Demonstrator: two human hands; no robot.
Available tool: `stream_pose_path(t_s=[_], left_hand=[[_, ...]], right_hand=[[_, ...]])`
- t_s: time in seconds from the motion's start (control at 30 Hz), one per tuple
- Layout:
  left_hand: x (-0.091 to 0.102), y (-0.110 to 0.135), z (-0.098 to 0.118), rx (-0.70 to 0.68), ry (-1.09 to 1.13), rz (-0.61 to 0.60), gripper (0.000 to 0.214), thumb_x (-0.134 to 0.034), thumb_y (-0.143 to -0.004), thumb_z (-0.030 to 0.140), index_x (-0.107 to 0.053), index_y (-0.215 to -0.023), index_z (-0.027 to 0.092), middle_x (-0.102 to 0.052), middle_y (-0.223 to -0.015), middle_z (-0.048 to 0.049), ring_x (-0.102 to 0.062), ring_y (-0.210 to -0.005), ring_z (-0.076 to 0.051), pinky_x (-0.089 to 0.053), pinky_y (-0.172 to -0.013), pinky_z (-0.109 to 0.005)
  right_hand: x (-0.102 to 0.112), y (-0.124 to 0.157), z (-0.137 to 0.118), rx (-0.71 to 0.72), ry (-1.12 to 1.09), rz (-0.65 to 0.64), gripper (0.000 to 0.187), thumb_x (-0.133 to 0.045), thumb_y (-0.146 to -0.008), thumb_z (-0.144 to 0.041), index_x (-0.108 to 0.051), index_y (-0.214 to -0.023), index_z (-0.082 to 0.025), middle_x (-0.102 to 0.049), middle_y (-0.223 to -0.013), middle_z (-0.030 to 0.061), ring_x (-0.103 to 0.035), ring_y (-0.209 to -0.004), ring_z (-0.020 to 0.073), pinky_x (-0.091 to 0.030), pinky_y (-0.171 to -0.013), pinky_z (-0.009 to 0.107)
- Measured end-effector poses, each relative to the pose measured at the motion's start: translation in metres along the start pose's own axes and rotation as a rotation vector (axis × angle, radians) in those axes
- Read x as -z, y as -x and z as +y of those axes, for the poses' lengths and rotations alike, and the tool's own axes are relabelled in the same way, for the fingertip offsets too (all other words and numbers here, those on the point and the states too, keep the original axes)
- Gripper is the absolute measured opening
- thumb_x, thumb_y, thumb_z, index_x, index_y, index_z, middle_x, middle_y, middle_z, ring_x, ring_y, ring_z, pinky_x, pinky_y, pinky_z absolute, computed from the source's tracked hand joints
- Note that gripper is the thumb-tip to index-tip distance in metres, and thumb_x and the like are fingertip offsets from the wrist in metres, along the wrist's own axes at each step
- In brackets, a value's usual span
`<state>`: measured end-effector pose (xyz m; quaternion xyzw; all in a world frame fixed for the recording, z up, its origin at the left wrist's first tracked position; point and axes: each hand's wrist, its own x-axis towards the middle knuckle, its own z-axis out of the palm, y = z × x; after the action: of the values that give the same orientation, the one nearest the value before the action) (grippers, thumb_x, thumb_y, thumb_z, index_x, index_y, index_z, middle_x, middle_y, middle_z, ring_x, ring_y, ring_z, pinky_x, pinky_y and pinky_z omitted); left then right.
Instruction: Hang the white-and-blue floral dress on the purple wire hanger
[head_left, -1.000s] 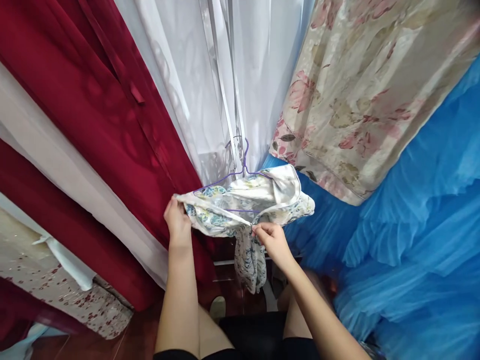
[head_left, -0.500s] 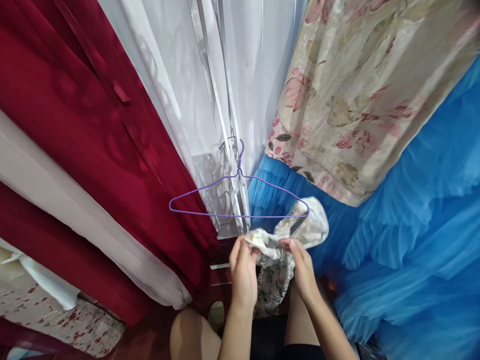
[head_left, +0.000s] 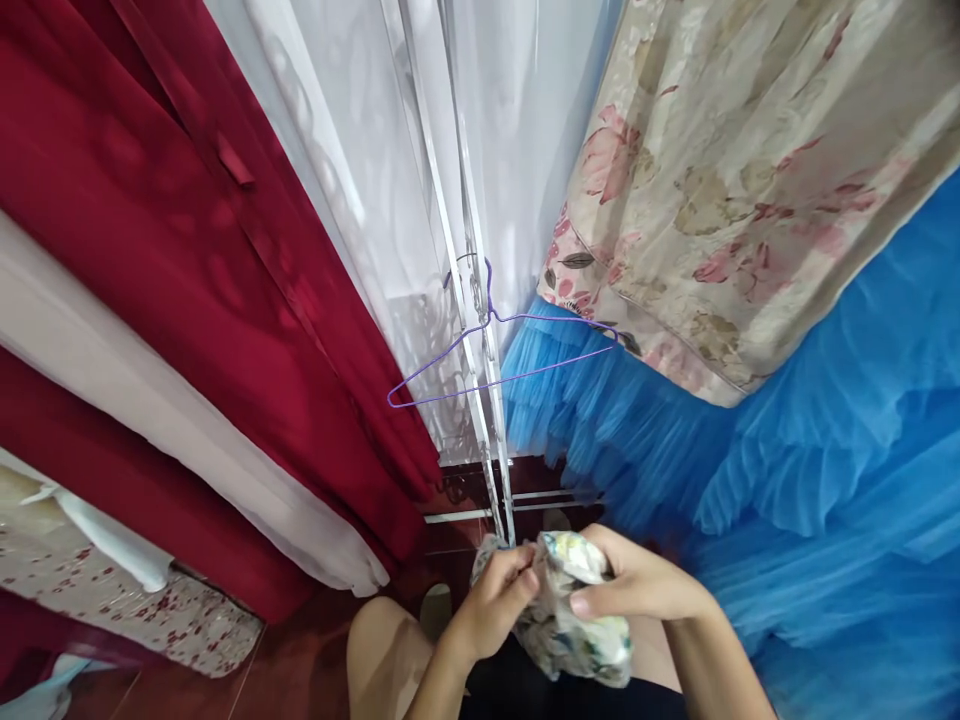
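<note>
Low in the head view, both my hands grip a bunched, light patterned cloth garment [head_left: 570,640] with yellow and green patches; its kind cannot be made out. My left hand [head_left: 499,600] pinches its left part between thumb and fingers. From the right, my right hand [head_left: 630,580] closes on its upper side, thumb across the front. A bare purple wire hanger [head_left: 480,360] hangs ahead of my hands, apart from them, its hook on a white metal rack [head_left: 476,385].
Red cloth [head_left: 247,330] and white drapes [head_left: 337,200] hang on the left and centre. To the right are a floral fabric [head_left: 720,230] and ruffled blue tulle [head_left: 810,480]. My bent leg [head_left: 390,650] is below, over a reddish tiled floor [head_left: 262,670].
My hands have drawn the cloth down towards my lap and gathered it into a bundle. The hanger, which the cloth overlapped in view before, has tilted and turned.
</note>
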<state>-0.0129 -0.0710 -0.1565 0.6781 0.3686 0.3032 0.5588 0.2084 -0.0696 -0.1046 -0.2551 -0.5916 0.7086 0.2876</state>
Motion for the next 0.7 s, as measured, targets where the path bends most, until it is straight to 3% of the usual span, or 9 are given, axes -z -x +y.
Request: stream_pose_path(t_s=[0.1,0.17,0.23,0.3,0.37,0.43,0.5,0.6,0.7], left_hand=[[0.008,-0.002,-0.020,-0.045,-0.225,-0.042,0.049,-0.059,-0.086,0.063,-0.068,-0.074,0.017,-0.066,-0.083,-0.0076,-0.060,-0.091,-0.026,-0.045,-0.088,-0.036],[0.029,-0.005,-0.023,-0.105,-0.394,-0.066,0.051,-0.066,-0.082,0.059,-0.056,-0.055,0.017,-0.059,-0.068,-0.0047,-0.057,-0.082,-0.023,-0.044,-0.083,-0.035],[0.062,-0.007,-0.021,-0.117,-0.560,-0.083,0.051,-0.072,-0.078,0.055,-0.051,-0.051,0.018,-0.058,-0.066,-0.0033,-0.057,-0.078,-0.021,-0.043,-0.089,-0.037],[0.102,-0.006,-0.014,-0.073,-0.725,-0.066,0.038,-0.074,-0.078,0.045,-0.060,-0.055,0.018,-0.065,-0.072,-0.0030,-0.060,-0.082,-0.021,-0.037,-0.103,-0.043],[0.142,-0.004,-0.005,-0.038,-0.860,0.030,0.010,-0.070,-0.079,0.030,-0.073,-0.071,0.024,-0.073,-0.088,-0.0031,-0.062,-0.100,-0.026,-0.023,-0.114,-0.052],[0.176,-0.005,0.006,-0.054,-0.935,0.171,0.023,-0.062,-0.080,0.021,-0.077,-0.093,0.031,-0.075,-0.108,-0.0019,-0.056,-0.121,-0.029,-0.016,-0.117,-0.057],[0.202,-0.009,0.018,-0.113,-0.929,0.304,0.034,-0.055,-0.083,0.021,-0.075,-0.108,0.031,-0.071,-0.123,-0.0030,-0.051,-0.129,-0.029,-0.021,-0.117,-0.056],[0.218,-0.026,0.038,-0.231,-0.781,0.445,0.038,-0.049,-0.088,0.025,-0.068,-0.121,0.021,-0.063,-0.136,-0.0098,-0.050,-0.131,-0.028,-0.032,-0.115,-0.049],[0.216,-0.047,0.058,-0.293,-0.534,0.532,0.036,-0.047,-0.089,0.024,-0.062,-0.121,0.019,-0.061,-0.134,-0.0099,-0.054,-0.126,-0.024,-0.038,-0.110,-0.041]], right_hand=[[0.012,0.017,-0.012,-0.026,0.042,0.096,0.034,-0.076,-0.080,-0.040,-0.060,-0.073,-0.011,-0.046,-0.064,-0.0028,-0.034,-0.057,0.0080,-0.027,-0.050,0.022],[0.021,0.031,-0.020,-0.031,0.113,0.183,0.035,-0.075,-0.081,-0.039,-0.055,-0.068,-0.013,-0.040,-0.062,-0.0041,-0.029,-0.057,0.0077,-0.023,-0.050,0.022],[0.028,0.045,-0.028,-0.021,0.194,0.282,0.037,-0.073,-0.082,-0.039,-0.051,-0.065,-0.015,-0.035,-0.062,-0.0049,-0.026,-0.058,0.0079,-0.020,-0.051,0.023],[0.033,0.056,-0.034,-0.018,0.248,0.371,0.037,-0.071,-0.084,-0.039,-0.051,-0.064,-0.015,-0.035,-0.061,-0.0050,-0.026,-0.057,0.0083,-0.020,-0.051,0.024],[0.033,0.057,-0.037,-0.017,0.274,0.434,0.027,-0.068,-0.085,-0.035,-0.058,-0.071,-0.015,-0.041,-0.063,-0.0037,-0.032,-0.058,0.0094,-0.024,-0.052,0.024],[0.028,0.049,-0.035,-0.008,0.264,0.475,0.017,-0.067,-0.084,-0.028,-0.066,-0.096,-0.016,-0.050,-0.066,-0.0029,-0.039,-0.058,0.0107,-0.029,-0.053,0.024],[0.022,0.032,-0.031,0.022,0.235,0.501,0.046,-0.065,-0.082,-0.020,-0.058,-0.127,-0.019,-0.055,-0.068,-0.0036,-0.043,-0.058,0.0118,-0.032,-0.054,0.024],[0.020,0.005,-0.025,0.109,0.229,0.538,0.072,-0.062,-0.081,-0.016,-0.037,-0.149,-0.021,-0.054,-0.066,-0.0057,-0.046,-0.058,0.0127,-0.034,-0.055,0.024],[0.033,-0.015,-0.026,0.223,0.277,0.587,0.088,-0.060,-0.079,-0.014,-0.020,-0.157,-0.022,-0.050,-0.063,-0.0078,-0.045,-0.056,0.0128,-0.034,-0.054,0.024]])
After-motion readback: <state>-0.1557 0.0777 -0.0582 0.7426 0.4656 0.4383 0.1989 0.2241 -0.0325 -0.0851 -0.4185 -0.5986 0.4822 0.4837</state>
